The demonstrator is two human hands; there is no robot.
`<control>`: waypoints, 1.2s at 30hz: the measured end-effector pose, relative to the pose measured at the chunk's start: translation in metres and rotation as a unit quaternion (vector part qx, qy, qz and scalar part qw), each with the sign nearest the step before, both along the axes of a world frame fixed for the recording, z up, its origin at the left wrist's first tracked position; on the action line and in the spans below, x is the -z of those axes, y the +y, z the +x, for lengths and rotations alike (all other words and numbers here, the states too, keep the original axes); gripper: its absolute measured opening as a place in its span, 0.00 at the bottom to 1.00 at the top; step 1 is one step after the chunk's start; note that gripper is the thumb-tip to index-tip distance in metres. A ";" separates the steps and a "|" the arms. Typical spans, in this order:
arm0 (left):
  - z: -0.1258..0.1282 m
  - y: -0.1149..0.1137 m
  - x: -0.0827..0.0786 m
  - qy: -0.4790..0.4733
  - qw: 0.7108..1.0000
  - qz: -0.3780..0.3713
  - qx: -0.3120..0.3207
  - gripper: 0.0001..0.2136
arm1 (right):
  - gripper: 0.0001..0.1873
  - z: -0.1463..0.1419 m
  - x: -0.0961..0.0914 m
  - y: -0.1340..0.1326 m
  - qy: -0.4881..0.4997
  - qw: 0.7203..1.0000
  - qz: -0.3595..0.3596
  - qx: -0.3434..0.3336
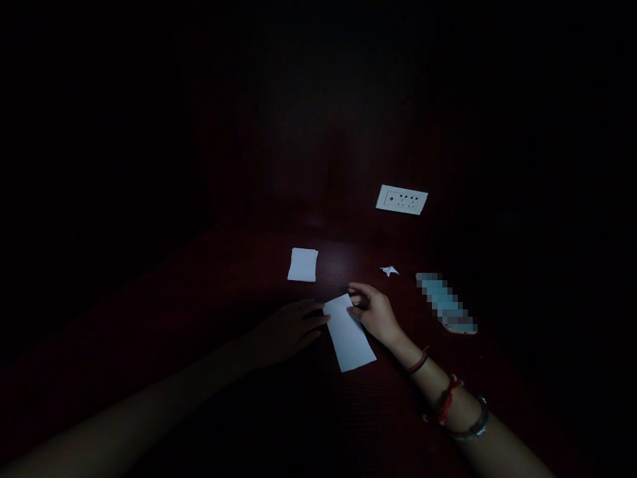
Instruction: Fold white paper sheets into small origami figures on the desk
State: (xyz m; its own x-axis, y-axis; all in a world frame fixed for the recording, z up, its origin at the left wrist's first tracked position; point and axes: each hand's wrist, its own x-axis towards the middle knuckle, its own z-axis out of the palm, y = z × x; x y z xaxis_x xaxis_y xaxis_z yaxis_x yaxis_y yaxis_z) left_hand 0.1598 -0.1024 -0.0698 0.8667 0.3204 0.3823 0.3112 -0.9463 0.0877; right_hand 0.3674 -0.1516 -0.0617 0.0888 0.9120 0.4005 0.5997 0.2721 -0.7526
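- The left hand point(298, 325) is held loosely open, palm down, with the fingers somewhat spread; the left long edge of a white, narrow rectangular sheet of paper point(350, 338) is met by its fingertips near the far end; no firm grip is shown by it.
- The right hand point(377, 315) is partly curled at the opposite edge; the paper is overlapped by its thumb, while the index finger is reached out past the far right corner; whether the sheet is pinched cannot be told, as the undersides of the fingers are hidden.
- The sheet is placed between the two hands, above or on the dark red, wood-like worktop point(249, 265); it is slanted, its near end pointed slightly right; its surface is seen as mostly smooth and pale, with straight edges; whether it is doubled over cannot be made out.
- A neat stack of white, nearly square paper point(303, 265) is set beyond the left hand; a small, pointed, folded white paper shape point(390, 271) is seen beyond the right hand; a blue-green, pixelated slab-shaped object point(445, 303) is laid farther right.
- A white rectangular socket plate point(402, 200) is mounted on the dark wall behind; red bands point(450, 398) are worn on the right arm.
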 end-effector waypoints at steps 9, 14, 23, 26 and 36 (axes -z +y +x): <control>0.000 0.002 0.004 0.005 1.000 -0.016 -0.021 0.18 | 0.16 -0.007 -0.013 -0.018 -0.197 0.976 0.031 -0.089; 0.000 0.002 0.005 -0.001 0.999 -0.023 -0.023 0.16 | 0.18 -0.006 -0.010 -0.024 -0.242 0.959 0.027 -0.147; -0.001 0.001 0.002 -0.021 0.999 -0.022 -0.014 0.15 | 0.19 -0.009 -0.012 -0.028 -0.297 0.935 0.057 -0.183; -0.002 0.002 0.006 -0.016 0.999 -0.024 -0.012 0.16 | 0.19 -0.007 -0.011 -0.028 -0.279 0.943 0.048 -0.177; -0.003 0.001 0.004 -0.010 0.999 -0.043 -0.019 0.16 | 0.19 -0.006 -0.008 -0.026 -0.259 0.945 0.049 -0.192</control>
